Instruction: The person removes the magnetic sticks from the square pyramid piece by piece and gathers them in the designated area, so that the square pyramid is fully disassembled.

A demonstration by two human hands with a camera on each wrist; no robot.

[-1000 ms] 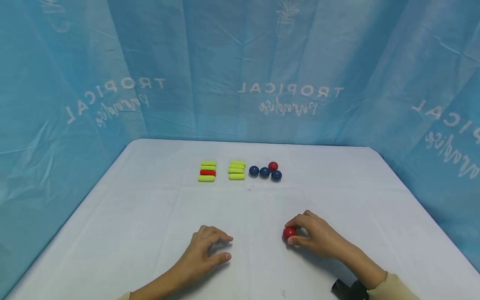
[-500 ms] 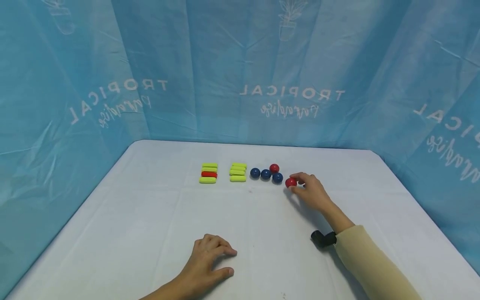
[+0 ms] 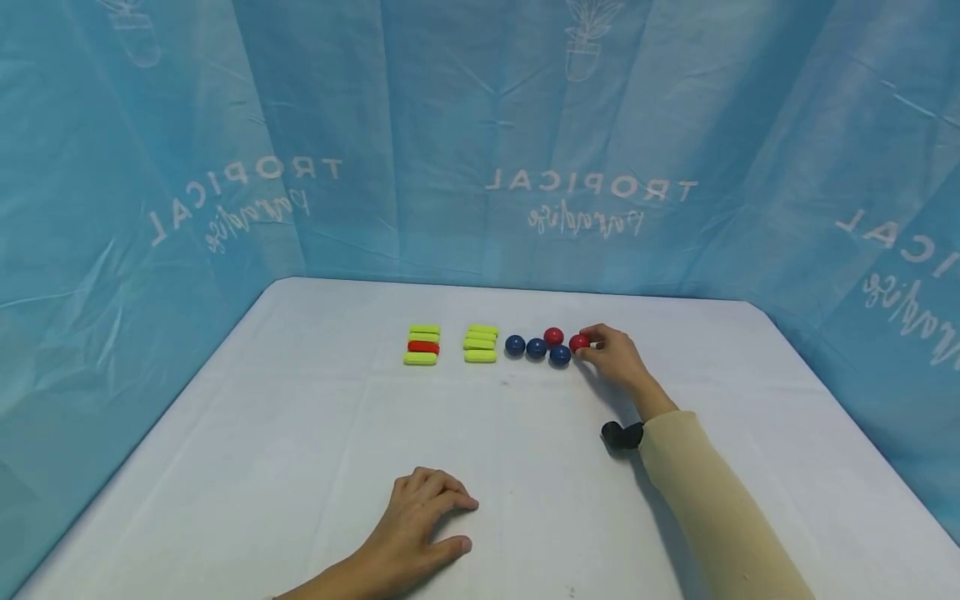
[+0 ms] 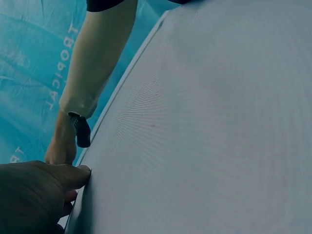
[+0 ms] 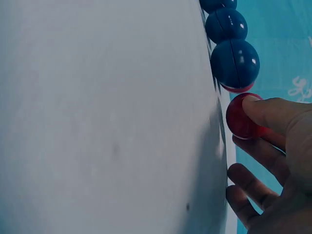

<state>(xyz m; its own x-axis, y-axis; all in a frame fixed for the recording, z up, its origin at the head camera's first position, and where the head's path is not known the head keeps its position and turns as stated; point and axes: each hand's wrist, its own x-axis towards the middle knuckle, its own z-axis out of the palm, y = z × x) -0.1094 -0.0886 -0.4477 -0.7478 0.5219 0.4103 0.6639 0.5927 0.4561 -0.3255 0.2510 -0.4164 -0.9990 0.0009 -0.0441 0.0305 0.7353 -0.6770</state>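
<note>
My right hand [image 3: 611, 354] is stretched to the far middle of the white table [image 3: 300, 433] and pinches a red ball [image 3: 578, 342] [image 5: 241, 117] between thumb and fingers. The ball sits on the table beside another red ball [image 3: 553, 336] and three blue balls [image 3: 536, 348] [image 5: 234, 62]. My left hand [image 3: 420, 521] [image 4: 34, 195] rests near the front edge, fingers loosely curled on the cloth, holding nothing.
Left of the balls lie two stacks of flat bars: several lime-green ones [image 3: 480, 342] and a stack [image 3: 422, 344] with one red bar among green. A blue curtain [image 3: 480, 142] printed "TROPICAL" closes off the table's back and sides.
My right hand has carried the red ball from the near middle of the table out to the group of balls. The left hand has stayed in place.
</note>
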